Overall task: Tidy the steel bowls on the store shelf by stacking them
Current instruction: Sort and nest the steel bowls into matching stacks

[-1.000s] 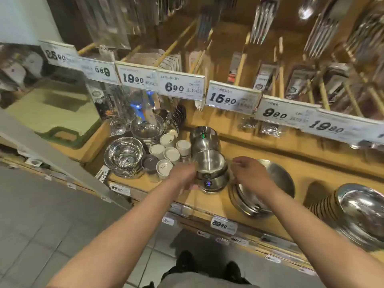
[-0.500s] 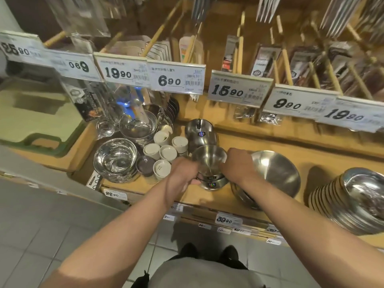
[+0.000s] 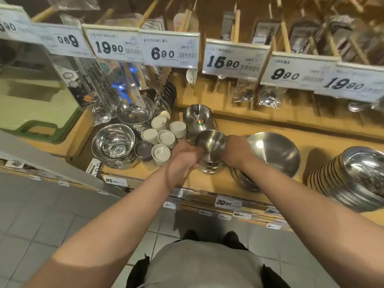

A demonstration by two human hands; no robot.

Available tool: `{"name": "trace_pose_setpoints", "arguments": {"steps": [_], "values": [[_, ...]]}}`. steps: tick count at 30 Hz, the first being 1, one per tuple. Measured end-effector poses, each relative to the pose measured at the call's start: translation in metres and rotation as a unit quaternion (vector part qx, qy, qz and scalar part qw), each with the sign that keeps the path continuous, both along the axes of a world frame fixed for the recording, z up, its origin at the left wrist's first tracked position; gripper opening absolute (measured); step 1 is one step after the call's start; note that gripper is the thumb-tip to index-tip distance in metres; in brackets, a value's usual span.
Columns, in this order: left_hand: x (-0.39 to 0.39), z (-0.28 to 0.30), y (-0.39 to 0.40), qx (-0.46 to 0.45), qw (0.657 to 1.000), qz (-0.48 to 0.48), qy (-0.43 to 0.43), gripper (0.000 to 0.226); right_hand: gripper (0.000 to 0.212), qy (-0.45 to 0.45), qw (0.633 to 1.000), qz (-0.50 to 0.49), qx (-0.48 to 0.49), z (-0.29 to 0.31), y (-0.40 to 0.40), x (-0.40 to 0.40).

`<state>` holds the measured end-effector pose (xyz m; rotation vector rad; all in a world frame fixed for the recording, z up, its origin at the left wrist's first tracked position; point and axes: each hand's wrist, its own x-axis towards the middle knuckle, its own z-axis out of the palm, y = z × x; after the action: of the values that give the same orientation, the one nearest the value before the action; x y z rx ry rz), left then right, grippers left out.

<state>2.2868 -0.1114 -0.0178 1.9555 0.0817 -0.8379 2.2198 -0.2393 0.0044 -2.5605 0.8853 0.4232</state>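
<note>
A small brushed steel bowl (image 3: pixel 210 142) is held between both hands near the shelf's front edge. My left hand (image 3: pixel 184 157) grips its left rim and my right hand (image 3: pixel 235 151) grips its right rim. It sits tilted in another small bowl (image 3: pixel 209 168) with a dark sticker. Behind them stands an upturned steel bowl (image 3: pixel 197 117) with a shiny sticker. A large steel bowl (image 3: pixel 276 152) tops a stack to the right.
A shiny bowl stack (image 3: pixel 113 143) stands at the left, with white shaker pots (image 3: pixel 162 138) beside it. Another bowl stack (image 3: pixel 357 177) leans at the far right. Price tags (image 3: pixel 170 50) and hanging utensils overhang the wooden shelf (image 3: pixel 270 125).
Both hands have closed in on the small bowl, and it sits lower in the bowl beneath. The view has shifted closer to the shelf.
</note>
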Motion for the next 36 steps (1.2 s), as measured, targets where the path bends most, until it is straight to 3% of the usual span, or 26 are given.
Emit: {"name": "trace_pose_setpoints", "arguments": {"steps": [5, 8, 11, 15, 17, 21, 25, 29, 36], "values": [[-0.005, -0.001, 0.006, -0.049, 0.999, 0.0, 0.0, 0.017, 0.03, -0.011, 1.0, 0.021, 0.004, -0.004, 0.0, -0.003], [-0.01, -0.002, 0.012, -0.093, 0.996, -0.003, 0.004, 0.035, 0.037, -0.039, 0.999, 0.013, -0.002, -0.004, 0.005, -0.009], [-0.01, -0.002, 0.012, -0.076, 0.997, -0.006, -0.003, 0.048, 0.039, -0.056, 0.998, 0.008, 0.002, -0.003, 0.009, -0.014], [-0.006, 0.002, 0.007, -0.053, 0.998, -0.017, 0.018, 0.01, 0.044, -0.058, 0.998, 0.005, 0.017, -0.001, 0.008, -0.014], [-0.003, 0.006, 0.003, -0.029, 0.999, -0.028, 0.025, 0.003, 0.041, -0.062, 0.998, 0.001, 0.021, 0.0, 0.01, -0.013], [0.007, 0.007, 0.001, -0.01, 1.0, -0.011, -0.007, 0.012, 0.041, -0.073, 0.997, -0.025, 0.028, -0.001, 0.014, -0.013], [0.011, 0.001, 0.001, -0.003, 0.998, -0.03, -0.053, 0.006, 0.035, -0.065, 0.997, -0.035, 0.004, -0.002, 0.011, -0.015], [0.016, 0.001, 0.001, 0.028, 0.993, -0.058, -0.095, 0.018, 0.026, -0.062, 0.997, -0.038, -0.01, 0.0, 0.01, -0.014], [0.018, -0.001, 0.001, 0.04, 0.991, -0.083, -0.096, 0.022, 0.024, -0.088, 0.995, -0.033, -0.029, -0.003, 0.008, -0.013]]}}
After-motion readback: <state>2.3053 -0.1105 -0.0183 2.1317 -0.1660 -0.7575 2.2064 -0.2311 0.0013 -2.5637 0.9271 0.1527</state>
